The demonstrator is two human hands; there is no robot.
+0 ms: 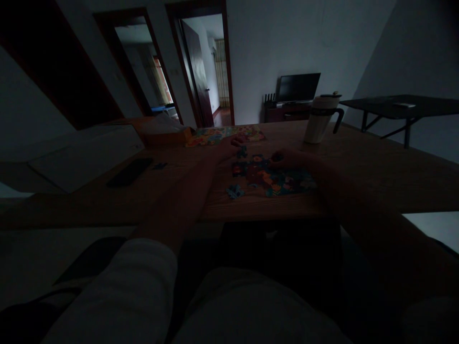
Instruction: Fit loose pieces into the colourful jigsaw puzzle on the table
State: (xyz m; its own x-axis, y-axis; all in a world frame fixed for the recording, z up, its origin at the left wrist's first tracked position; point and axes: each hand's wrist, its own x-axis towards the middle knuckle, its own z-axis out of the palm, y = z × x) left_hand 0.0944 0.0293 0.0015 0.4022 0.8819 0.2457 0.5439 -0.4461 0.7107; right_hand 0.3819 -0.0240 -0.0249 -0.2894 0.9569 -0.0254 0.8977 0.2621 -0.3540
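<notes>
The room is dim. A partly joined colourful jigsaw (278,179) lies on the wooden table (376,172) in front of me. My left hand (231,145) reaches past it toward the puzzle's picture sheet (222,134), its fingers curled close to a loose piece (242,153). My right hand (287,157) rests at the jigsaw's far edge, fingers pinched on a small dark piece (277,156). A single loose piece (234,192) lies near the table's front edge.
A white lidded mug (320,119) stands at the back right. A dark phone (129,172) and a small piece (159,166) lie to the left, near a white sheet (86,155) and an orange box (165,136). A dark side table (398,106) stands right.
</notes>
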